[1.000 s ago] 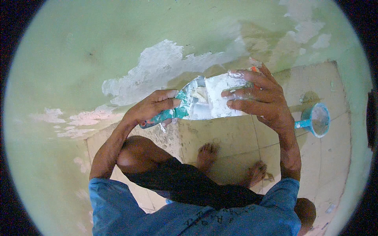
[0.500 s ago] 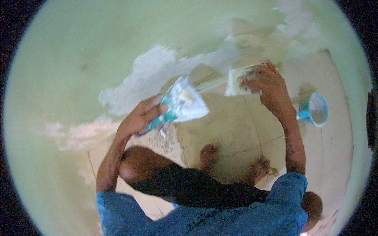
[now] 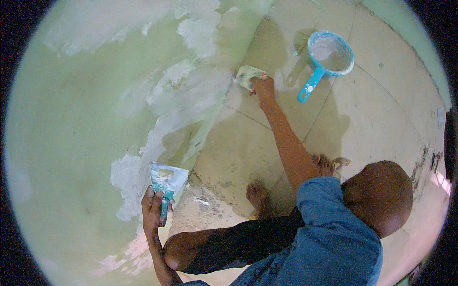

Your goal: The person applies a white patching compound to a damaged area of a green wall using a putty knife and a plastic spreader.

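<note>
My left hand (image 3: 150, 209) is closed around the green handle of a wide putty knife (image 3: 177, 178). Its pale blade points away from me and carries a smear of white putty. Farther off, my right hand (image 3: 265, 90) grips a flat, pale scraper (image 3: 247, 76) at the foot of the wall, where it meets the floor. Whether the scraper's edge touches the surface I cannot tell. White putty patches (image 3: 129, 186) cover parts of the pale green wall (image 3: 95, 124) beside both hands.
A blue plastic dipper (image 3: 329, 53) holding greyish-white putty stands on the tiled floor (image 3: 381, 109) to the right of my right hand, its handle toward me. My bare feet (image 3: 258, 196) and bent knees are below. Crumbs and dried splashes (image 3: 202, 200) lie near the left knee.
My view has turned right. My hands have moved apart: the right reaches farther along the wall's base with the scraper, and the left has drawn back with the putty knife.
</note>
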Demonstrator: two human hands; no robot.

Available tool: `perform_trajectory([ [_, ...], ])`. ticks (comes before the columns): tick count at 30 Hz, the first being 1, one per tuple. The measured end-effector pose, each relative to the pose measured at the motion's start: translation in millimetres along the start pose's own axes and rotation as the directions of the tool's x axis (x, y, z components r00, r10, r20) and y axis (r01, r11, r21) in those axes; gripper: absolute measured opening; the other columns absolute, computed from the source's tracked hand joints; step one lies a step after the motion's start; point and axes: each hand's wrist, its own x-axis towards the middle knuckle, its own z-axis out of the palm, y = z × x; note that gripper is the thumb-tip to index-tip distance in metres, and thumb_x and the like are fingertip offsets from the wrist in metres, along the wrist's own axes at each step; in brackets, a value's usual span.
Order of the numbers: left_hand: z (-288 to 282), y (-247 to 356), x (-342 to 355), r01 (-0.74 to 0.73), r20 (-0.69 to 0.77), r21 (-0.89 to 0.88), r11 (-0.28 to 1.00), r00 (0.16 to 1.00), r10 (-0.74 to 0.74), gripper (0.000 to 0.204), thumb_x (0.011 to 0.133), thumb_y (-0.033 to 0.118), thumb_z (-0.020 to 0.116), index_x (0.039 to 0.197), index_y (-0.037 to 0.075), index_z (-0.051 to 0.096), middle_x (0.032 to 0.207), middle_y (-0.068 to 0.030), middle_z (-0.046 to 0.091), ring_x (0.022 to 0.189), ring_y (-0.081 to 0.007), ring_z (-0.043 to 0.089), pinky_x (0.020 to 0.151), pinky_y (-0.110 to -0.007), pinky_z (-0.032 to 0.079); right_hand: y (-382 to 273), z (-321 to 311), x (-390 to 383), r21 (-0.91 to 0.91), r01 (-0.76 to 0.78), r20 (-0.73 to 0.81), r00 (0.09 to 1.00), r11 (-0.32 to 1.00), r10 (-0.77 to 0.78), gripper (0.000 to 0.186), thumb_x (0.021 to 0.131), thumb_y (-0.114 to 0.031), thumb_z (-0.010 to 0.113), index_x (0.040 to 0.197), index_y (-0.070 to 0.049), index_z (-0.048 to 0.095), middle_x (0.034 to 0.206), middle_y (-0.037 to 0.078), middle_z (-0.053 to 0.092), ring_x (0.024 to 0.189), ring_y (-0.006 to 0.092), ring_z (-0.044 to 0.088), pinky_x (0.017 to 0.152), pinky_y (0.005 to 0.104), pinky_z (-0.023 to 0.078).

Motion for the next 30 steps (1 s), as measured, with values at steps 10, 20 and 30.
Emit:
perform_trajectory([
  [10,-0.8,-2.5,1.6,0.034,-0.01,-0.035,0.999,0.999,-0.035,0.018,0.095,0.023,0.051,0.094,0.005,0.051,0.068,-0.0076,0.061,0.051,-0.0118,0.054,0.046,-0.024,0.042,23.5,39.9,1.2,-0.201,0.061,-0.107,0.991,0.978,-0.084,0.019,0.067,-0.015,0.066,0.072,0.003,0.058,0.065,0.011,0.06,0.054,0.0219,0.058,0.049,0.0365,0.046],
  [20,-2.4,-11.8,7.6,0.009,0.027,-0.017,1.0,1.0,-0.009,0.017,0.095,0.022,0.05,0.094,0.005,0.051,0.069,-0.0072,0.061,0.051,-0.0115,0.055,0.047,-0.024,0.043,22.6,53.6,0.9,-0.446,0.173,-0.025,0.978,0.878,-0.206,0.033,0.07,-0.028,0.062,0.082,0.003,0.062,0.088,0.023,0.063,0.086,0.0413,0.059,0.08,0.0529,0.043],
  [30,6.6,4.0,6.0,-0.022,0.045,0.051,0.998,0.999,0.02,0.017,0.094,0.021,0.05,0.095,0.004,0.051,0.069,-0.0079,0.061,0.05,-0.0119,0.054,0.046,-0.024,0.042,-16.4,112.3,-34.5,-0.569,0.248,-0.007,0.952,0.784,-0.306,0.045,0.075,-0.016,0.063,0.112,0.007,0.053,0.108,0.025,0.058,0.11,0.0434,0.048,0.099,0.049,0.036],
])
